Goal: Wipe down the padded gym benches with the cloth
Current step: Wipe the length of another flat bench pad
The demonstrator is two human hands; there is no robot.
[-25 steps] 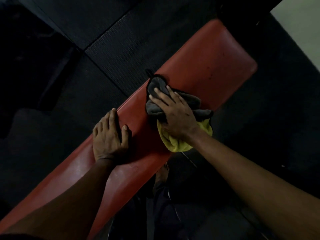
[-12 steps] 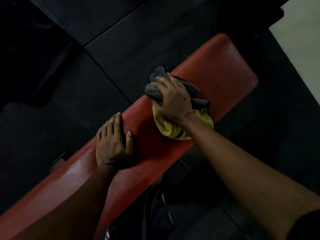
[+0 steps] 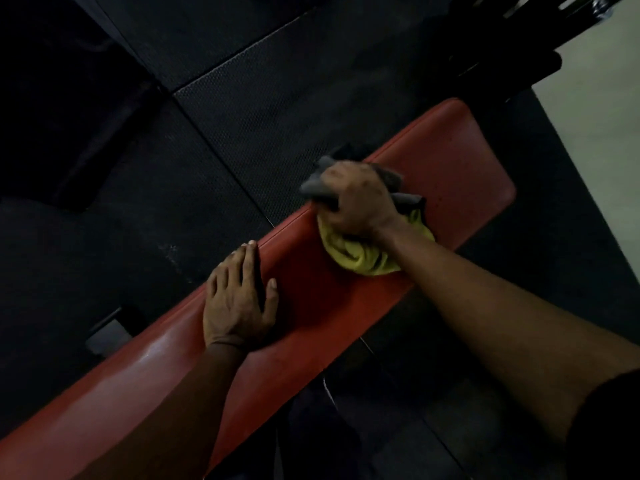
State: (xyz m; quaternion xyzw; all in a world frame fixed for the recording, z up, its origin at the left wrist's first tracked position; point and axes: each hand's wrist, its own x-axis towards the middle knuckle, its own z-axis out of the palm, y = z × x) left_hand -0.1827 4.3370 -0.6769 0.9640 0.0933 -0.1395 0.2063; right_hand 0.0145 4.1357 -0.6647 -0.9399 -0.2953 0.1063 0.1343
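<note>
A long red padded bench (image 3: 460, 174) runs diagonally from the lower left to the upper right. A bunched cloth (image 3: 360, 256), yellow on one side and grey on the other, lies on the pad near its left edge. My right hand (image 3: 360, 199) presses down on the cloth, with its fingers curled over the grey part at the pad's edge. My left hand (image 3: 239, 299) rests flat on the bench further down, fingers straight along the left edge, thumb spread onto the pad.
Dark rubber floor tiles (image 3: 263, 98) surround the bench. A small grey bracket or foot (image 3: 109, 334) shows beside the bench at the left. A pale floor strip (image 3: 595, 133) lies at the far right, with dark equipment (image 3: 512, 39) above it.
My right hand has slid the cloth toward the bench's left edge and curled its fingers over it. My left hand has stayed planted on the pad.
</note>
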